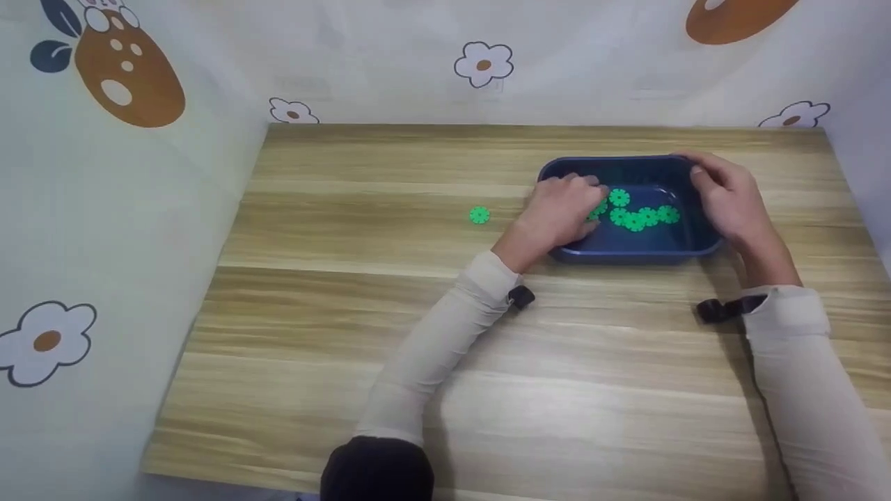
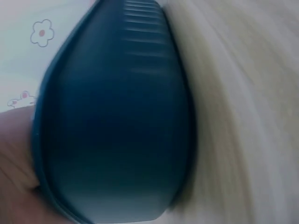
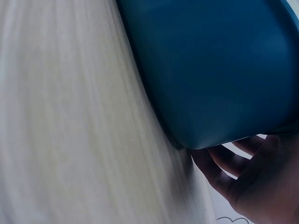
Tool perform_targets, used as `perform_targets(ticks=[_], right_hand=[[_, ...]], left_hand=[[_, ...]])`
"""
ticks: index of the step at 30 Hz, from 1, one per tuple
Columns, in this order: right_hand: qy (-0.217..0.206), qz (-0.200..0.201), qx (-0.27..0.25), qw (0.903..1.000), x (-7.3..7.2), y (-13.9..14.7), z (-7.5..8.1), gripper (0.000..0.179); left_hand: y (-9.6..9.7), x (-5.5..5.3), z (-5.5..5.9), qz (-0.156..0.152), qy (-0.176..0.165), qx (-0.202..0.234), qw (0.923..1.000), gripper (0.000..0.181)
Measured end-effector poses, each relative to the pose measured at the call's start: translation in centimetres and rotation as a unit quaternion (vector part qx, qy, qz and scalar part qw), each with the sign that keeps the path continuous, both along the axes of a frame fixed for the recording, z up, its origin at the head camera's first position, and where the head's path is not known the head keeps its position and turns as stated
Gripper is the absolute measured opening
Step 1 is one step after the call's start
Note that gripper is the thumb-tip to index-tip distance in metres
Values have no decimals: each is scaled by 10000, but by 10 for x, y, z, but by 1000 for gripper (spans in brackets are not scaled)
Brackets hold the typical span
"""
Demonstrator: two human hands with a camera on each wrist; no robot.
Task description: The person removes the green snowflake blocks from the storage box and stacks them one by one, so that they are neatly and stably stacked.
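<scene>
A dark blue plastic basin stands on the table, with several green snowflake discs in it. My left hand reaches over the basin's left rim, its curled fingers and thumb around green discs that partly show between them. My right hand grips the basin at its right end, thumb over the rim and fingers along the outside. In the right wrist view, the fingers press against the basin's outer wall. The left wrist view shows mostly the basin's outer side; the left fingertips are hidden there.
One loose green disc lies on the wooden table, left of the basin. Walls covered with flower-print sheeting stand behind and at the left of the table. Small black cameras sit at both wrists.
</scene>
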State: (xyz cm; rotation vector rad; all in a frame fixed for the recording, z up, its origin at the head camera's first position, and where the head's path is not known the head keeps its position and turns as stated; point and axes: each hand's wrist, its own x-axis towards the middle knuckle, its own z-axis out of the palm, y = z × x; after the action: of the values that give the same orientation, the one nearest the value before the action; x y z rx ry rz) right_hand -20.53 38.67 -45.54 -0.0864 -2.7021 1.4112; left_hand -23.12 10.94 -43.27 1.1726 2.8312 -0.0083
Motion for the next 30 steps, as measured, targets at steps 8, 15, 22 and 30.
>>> perform_targets(ticks=[8,15,22,30], right_hand=[[-37,-77,94,9999,0,0,2,42],[-131,-96,90,9998,-1,0,1,42],[-57,-53,21,10000,0,-1,2,42],[-53,-71,60,9999,0,-1,1,43]], left_hand=[[0,-2,-3,-60,-48,378,9993,15],[-1,-1,-4,-100,-133,491,9987,14],[-2,-2,-3,-104,-429,531,9976,20],[-3,-2,-3,-152,-514,595,9968,20]])
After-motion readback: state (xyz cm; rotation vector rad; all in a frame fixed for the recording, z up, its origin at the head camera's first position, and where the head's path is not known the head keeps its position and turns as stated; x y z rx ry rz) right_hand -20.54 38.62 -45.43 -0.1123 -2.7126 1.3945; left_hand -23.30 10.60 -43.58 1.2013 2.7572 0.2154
